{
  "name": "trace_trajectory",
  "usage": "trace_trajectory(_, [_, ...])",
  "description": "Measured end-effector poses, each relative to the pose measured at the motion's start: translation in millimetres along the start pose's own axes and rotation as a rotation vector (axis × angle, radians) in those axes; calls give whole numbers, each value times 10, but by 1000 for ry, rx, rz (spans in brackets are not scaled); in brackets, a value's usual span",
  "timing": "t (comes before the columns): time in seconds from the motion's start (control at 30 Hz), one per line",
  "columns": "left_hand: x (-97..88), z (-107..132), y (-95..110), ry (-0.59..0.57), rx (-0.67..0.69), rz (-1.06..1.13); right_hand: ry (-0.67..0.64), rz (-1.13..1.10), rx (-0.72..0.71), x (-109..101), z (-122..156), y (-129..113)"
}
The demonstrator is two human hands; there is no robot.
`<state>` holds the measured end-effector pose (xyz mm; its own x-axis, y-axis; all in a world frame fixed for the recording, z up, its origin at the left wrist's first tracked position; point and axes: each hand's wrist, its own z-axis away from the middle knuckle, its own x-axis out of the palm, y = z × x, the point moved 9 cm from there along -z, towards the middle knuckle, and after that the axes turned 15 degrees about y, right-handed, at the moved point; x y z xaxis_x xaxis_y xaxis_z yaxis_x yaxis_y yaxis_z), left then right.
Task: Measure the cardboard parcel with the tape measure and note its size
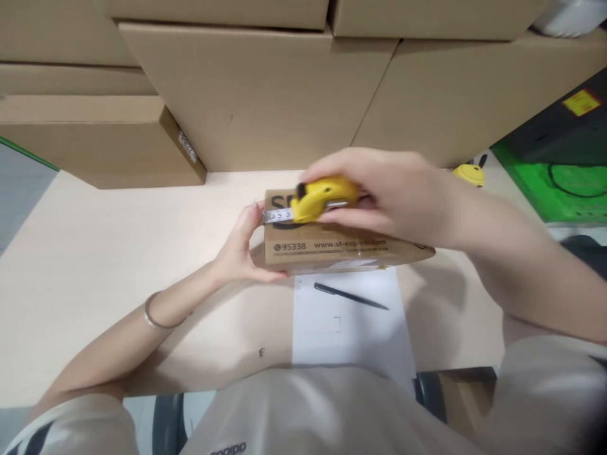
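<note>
A cardboard box (pixel 348 251) with printed lettering lies on the table in front of me. My left hand (pixel 237 249) grips its left end, fingers largely hidden behind it and the thumb up by the tape's metal end. Closed around a yellow tape measure (pixel 327 194) is my right hand (pixel 398 196), held over the box top. A short stretch of white blade (pixel 281 215) runs from the case to the box's left edge. Below the box lies a sheet of white paper (pixel 355 341) with faint drawn lines, and a black pen (pixel 351 296) rests on it.
Large cardboard boxes (pixel 265 101) stand stacked along the back of the table (pixel 118 253). Another box (pixel 95 142) sits at the back left. Behind my right forearm is a second yellow tape measure (pixel 471 174). A green surface (pixel 535 180) with a black cable lies far right.
</note>
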<state>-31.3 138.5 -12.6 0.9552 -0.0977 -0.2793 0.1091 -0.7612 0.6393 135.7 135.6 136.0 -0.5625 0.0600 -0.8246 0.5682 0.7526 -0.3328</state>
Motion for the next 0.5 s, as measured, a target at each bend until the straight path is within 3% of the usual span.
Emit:
trace_trajectory(0.07, [-3,-20,23,25,-19,23,-46,74,-71,203,-164,-196])
trace_trajectory(0.13, [-51,-84,56,87,-64,46,-53,152,-115,229,-235,-316])
trace_trajectory(0.23, [-175,-202,33,206,-249,116,138,102,-73,-93,-242,-348])
trace_trajectory(0.33, [-209,-217,-119,260,-547,218,251,-43,136,-285,-116,-107])
trace_trajectory(0.43, [-84,-98,-317,209,-847,312,86,-143,245,38,47,134])
trace_trajectory(0.5, [-22,-74,-379,174,-881,314,-9,-171,243,330,122,253])
